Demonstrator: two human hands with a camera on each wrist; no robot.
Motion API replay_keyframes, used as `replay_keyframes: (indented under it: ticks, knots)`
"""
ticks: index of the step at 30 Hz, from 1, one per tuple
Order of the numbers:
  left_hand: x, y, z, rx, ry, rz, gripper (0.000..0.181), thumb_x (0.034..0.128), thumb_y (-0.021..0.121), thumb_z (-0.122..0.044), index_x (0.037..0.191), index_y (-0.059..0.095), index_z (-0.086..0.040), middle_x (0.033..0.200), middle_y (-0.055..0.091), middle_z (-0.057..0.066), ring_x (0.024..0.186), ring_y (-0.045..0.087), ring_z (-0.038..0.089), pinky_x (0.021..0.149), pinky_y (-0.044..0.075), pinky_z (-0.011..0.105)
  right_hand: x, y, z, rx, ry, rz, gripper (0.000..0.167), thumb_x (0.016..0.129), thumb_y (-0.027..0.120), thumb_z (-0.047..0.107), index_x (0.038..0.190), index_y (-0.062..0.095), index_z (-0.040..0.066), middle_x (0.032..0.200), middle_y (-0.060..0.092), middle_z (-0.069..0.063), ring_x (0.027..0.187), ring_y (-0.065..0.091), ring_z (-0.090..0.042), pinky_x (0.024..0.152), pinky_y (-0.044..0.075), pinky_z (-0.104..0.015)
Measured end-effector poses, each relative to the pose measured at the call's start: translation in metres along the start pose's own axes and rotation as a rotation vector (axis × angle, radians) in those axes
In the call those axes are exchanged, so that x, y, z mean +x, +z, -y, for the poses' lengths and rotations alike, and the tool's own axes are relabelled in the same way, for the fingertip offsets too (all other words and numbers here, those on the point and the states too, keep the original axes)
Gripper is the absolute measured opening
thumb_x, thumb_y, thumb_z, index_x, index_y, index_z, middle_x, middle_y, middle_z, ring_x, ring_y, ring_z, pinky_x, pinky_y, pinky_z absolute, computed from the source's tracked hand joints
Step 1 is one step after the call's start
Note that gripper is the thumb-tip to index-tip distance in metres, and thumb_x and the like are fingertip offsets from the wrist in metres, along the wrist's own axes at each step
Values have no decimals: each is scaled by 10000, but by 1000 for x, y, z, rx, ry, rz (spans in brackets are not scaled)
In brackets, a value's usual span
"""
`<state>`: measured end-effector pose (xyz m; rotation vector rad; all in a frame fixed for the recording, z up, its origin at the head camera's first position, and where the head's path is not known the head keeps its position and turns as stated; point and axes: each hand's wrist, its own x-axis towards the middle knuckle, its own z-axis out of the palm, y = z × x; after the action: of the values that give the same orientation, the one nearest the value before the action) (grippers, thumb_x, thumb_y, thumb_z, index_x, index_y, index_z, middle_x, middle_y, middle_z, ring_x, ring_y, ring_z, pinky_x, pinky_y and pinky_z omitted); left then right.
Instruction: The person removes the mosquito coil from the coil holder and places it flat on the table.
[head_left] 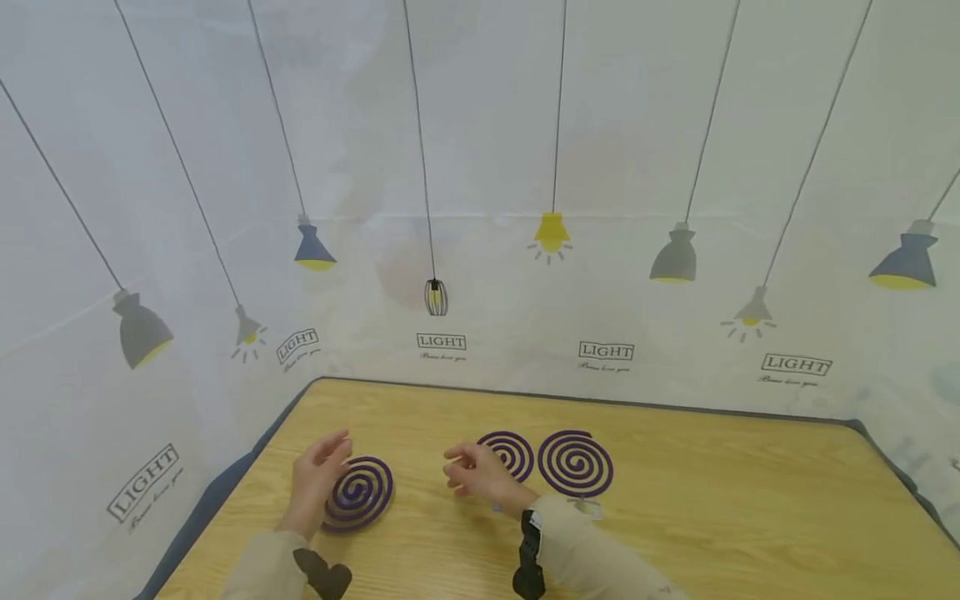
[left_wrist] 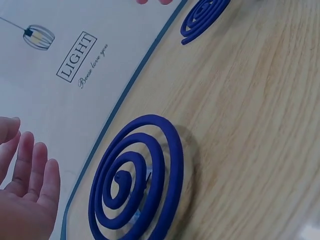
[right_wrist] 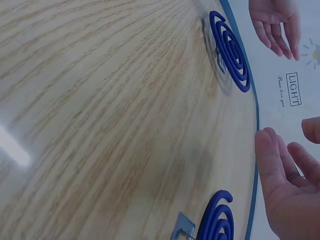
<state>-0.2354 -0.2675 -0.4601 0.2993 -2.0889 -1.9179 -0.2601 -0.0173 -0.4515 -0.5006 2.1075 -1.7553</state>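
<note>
A booth-like enclosure, wider setting unclear — pale sheeting [head_left: 495,158] printed with pendant lamps [head_left: 674,255] and "LIGHT" lettering [head_left: 607,351] closely surrounds a wood-grain table [head_left: 712,517].

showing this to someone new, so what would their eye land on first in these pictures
Most likely, on the wooden table, the purple-blue left spiral, then the middle spiral and right spiral, side by side to its right. Next, perhaps, the person's left hand near the left spiral, and right hand partly hiding the middle one in the head view. Behind, lamps are printed across the pale backdrop.
</note>
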Motion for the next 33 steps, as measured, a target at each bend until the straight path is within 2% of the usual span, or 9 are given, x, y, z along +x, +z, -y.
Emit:
replay_keyframes:
  ticks: [4,7,10,12,15,19,21,27,33]
  knots:
    - [-2,-5,-2,37,-49,-49,438,849,589,-229,1195,489,22,1120,542,151,885,548,95,823,466,267,4,7,-7,13,6,-20,337,869,549,94,1145,483,-88,918,567,-205,818,583,-335,691,511,-400]
    - [-3,-11,-3,64,-83,-89,418,859,572,-205,1198,486,24,1113,550,139,841,541,46,798,470,238,7,14,-10,17,1,-27,340,860,561,90,1135,489,-98,872,577,-172,810,587,-355,675,515,-399]
    - [-3,-18,0,109,-103,-101,400,870,549,-190,1203,477,20,1129,540,145,784,507,-37,752,460,175,9,21,-12,7,-6,-24,335,857,562,84,1125,494,-105,851,583,-162,795,587,-357,662,517,-393]
    - [-3,-22,3,148,-116,-90,394,883,520,-173,1218,458,24,1181,495,188,790,484,-59,776,449,172,9,25,-13,-5,-9,-29,325,854,563,76,1113,500,-111,856,590,-178,786,585,-353,651,518,-382]
    - [-4,-27,8,180,-150,-77,402,890,496,-161,1236,430,31,1237,436,224,891,492,21,855,429,244,9,30,-16,-21,-10,-53,300,851,563,67,1088,515,-110,866,595,-162,771,589,-332,636,517,-353]
    - [-4,-32,15,188,-192,-75,418,893,478,-164,1255,398,30,1254,397,233,1083,423,257,945,361,389,11,36,-19,-12,-7,-81,291,849,570,78,1074,527,-101,881,590,-111,770,595,-320,646,516,-337]
    - [-4,-34,18,201,-208,-77,419,891,473,-167,1256,393,23,1253,390,233,1114,388,306,954,342,416,13,40,-20,-3,-5,-83,302,844,579,85,1077,529,-100,888,589,-105,766,598,-316,652,516,-333]
    - [-3,-39,29,245,-198,-95,394,883,487,-148,1230,426,30,1231,428,245,1098,420,319,928,370,410,19,53,-26,-8,-6,-91,314,810,620,85,1057,542,-93,871,600,-94,725,592,-218,629,509,-281]
    - [-2,-41,38,281,-191,-102,387,865,539,-158,1193,473,38,1194,486,240,1011,505,299,803,462,276,21,66,-30,29,-13,-108,288,794,627,42,1024,545,-111,846,612,-99,711,583,-168,603,504,-268]
